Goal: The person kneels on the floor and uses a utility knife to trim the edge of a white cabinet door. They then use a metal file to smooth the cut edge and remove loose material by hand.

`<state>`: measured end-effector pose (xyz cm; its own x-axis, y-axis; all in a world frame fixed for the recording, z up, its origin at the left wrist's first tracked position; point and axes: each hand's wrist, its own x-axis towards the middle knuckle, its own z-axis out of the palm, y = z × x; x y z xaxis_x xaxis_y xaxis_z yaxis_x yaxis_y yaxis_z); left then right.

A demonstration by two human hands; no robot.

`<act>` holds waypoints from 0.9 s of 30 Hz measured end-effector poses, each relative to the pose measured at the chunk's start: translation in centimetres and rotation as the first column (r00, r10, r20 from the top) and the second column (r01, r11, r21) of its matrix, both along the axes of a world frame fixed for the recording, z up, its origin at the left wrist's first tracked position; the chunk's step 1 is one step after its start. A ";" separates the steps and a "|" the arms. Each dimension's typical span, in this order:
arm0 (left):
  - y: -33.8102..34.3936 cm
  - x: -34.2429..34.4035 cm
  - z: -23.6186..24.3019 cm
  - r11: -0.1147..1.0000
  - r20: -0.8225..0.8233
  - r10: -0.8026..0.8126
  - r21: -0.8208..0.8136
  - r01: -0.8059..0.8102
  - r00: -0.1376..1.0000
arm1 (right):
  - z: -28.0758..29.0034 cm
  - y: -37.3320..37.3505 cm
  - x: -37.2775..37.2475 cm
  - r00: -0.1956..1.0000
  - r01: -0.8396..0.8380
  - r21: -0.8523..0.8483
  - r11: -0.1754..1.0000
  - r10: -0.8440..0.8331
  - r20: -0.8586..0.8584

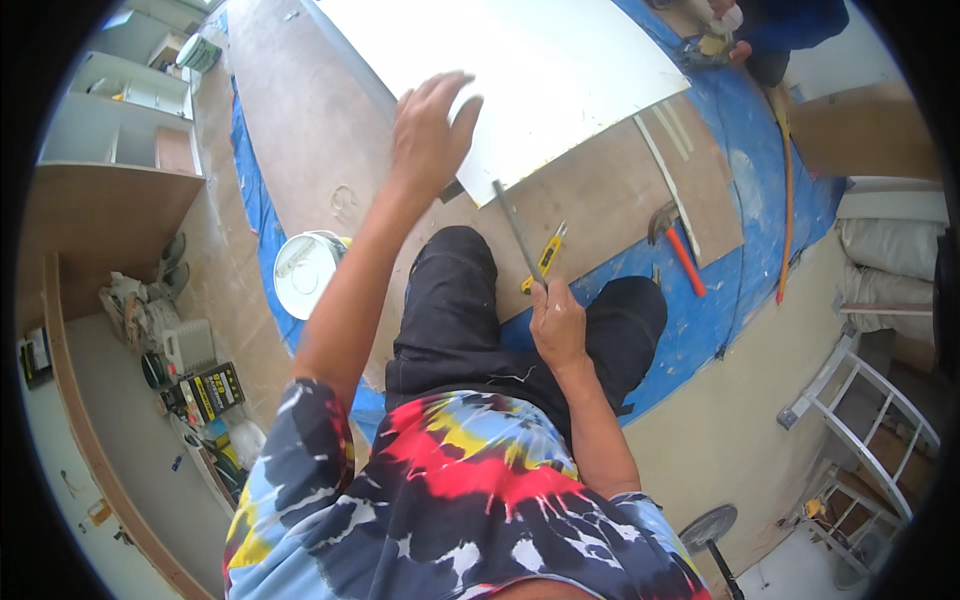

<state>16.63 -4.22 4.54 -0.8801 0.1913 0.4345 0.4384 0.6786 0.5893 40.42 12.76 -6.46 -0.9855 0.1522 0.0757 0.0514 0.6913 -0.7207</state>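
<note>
My left hand [435, 135] is raised at the left edge of a large white panel [560, 80], fingers apart and holding nothing; whether it touches the panel I cannot tell. Between my knees, my right hand [558, 325] is closed around the lower end of a long, thin grey file [515, 225]. Its far tip points up at the panel's near corner. Just right of the file lies a yellow utility knife [553, 247] on the brown board [610, 190]. Farther right, a hammer [686, 262] with a red-orange handle rests partly on blue sheeting.
A white bucket [300, 285] stands left of my knee. Pale strips [672, 195] lie beside the panel. At the far right, another person's hands hold a tool [705, 50]. An aluminium ladder [850, 390] lies right, a fan [708, 527] below it. Packages [212, 390] crowd the left.
</note>
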 end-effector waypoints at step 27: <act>3.9 -7.7 -4.7 0.875 0.138 0.200 -0.471 -0.113 0.970 | 2.9 6.1 -7.5 0.994 -0.073 0.165 0.984 0.059 0.093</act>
<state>8.93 -0.34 -0.13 -0.9688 0.1832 0.1669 0.2218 0.9413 0.2546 32.92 18.89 -3.61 -0.9968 0.0791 0.0081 0.0591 0.8060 -0.5890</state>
